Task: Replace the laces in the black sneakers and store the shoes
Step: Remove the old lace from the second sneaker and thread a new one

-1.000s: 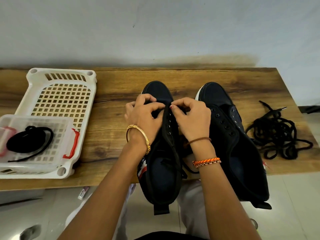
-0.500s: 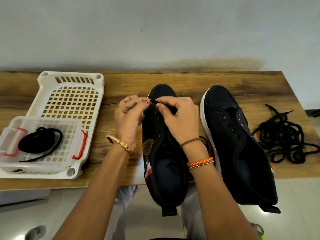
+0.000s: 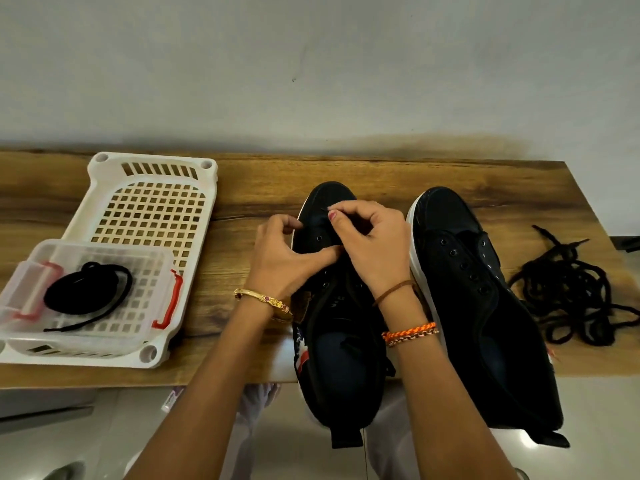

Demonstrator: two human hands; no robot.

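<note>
A wooden table [image 3: 242,188] is set against a pale wall. At its left end a white basket [image 3: 152,209] is laid, and on it a clear box [image 3: 86,292] holding a coiled black lace [image 3: 86,294]. Near the middle, the left sneaker [image 3: 341,341] is laid lengthwise, toe toward the wall, heel overhanging the near edge. The left hand [image 3: 280,261] is rested on its eyelet side, fingers curled, thumb pressed on the upper. The right hand [image 3: 374,244] is curled above the front eyelets, fingertips pinched on a lace end. Just beside it the right sneaker [image 3: 478,306] is laid parallel, unlaced. A tangled pile of laces [image 3: 568,292] is seen farthest right.
</note>
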